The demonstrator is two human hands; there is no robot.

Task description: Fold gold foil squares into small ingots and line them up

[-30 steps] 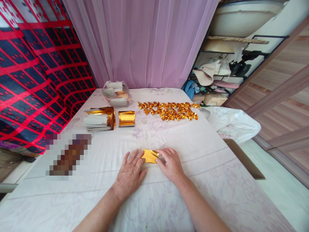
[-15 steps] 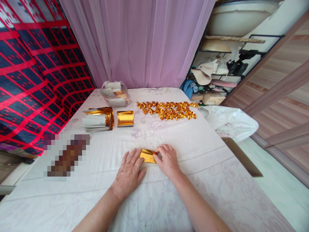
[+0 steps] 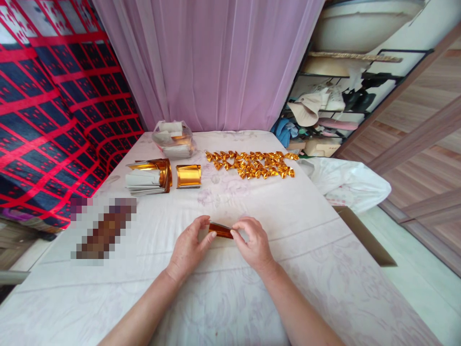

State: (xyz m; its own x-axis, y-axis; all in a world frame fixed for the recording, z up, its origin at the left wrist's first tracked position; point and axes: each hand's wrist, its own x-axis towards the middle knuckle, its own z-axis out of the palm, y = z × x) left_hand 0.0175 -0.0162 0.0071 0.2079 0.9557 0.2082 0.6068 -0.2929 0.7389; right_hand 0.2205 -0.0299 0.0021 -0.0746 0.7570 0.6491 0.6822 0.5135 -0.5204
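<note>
A narrow folded strip of gold foil paper [image 3: 221, 230] is held by its two ends just over the cloth near the middle of the table. My left hand [image 3: 191, 247] pinches the left end between thumb and fingers. At the right end, the thumb and fingertips of my right hand [image 3: 253, 241] are closed on it. Beyond lies a small stack of gold foil sheets [image 3: 189, 176], beside a larger pile of curled foil paper [image 3: 147, 178] with pale undersides. Several folded gold foil pieces [image 3: 254, 165] sit in rows at the back right.
A clear plastic bag of foil paper [image 3: 173, 139] stands at the back left of the cloth-covered table [image 3: 151, 288]. A blurred-out patch [image 3: 104, 230] lies on the left. Right of the table are a white plastic bag [image 3: 349, 185], a cardboard piece [image 3: 365, 235] and a loaded shelf rack [image 3: 382, 77].
The gold foil paper, flatter and wider before, now shows as a narrow strip tilted up. My left hand has gone from lying flat with fingers stretched to pinching its left end.
</note>
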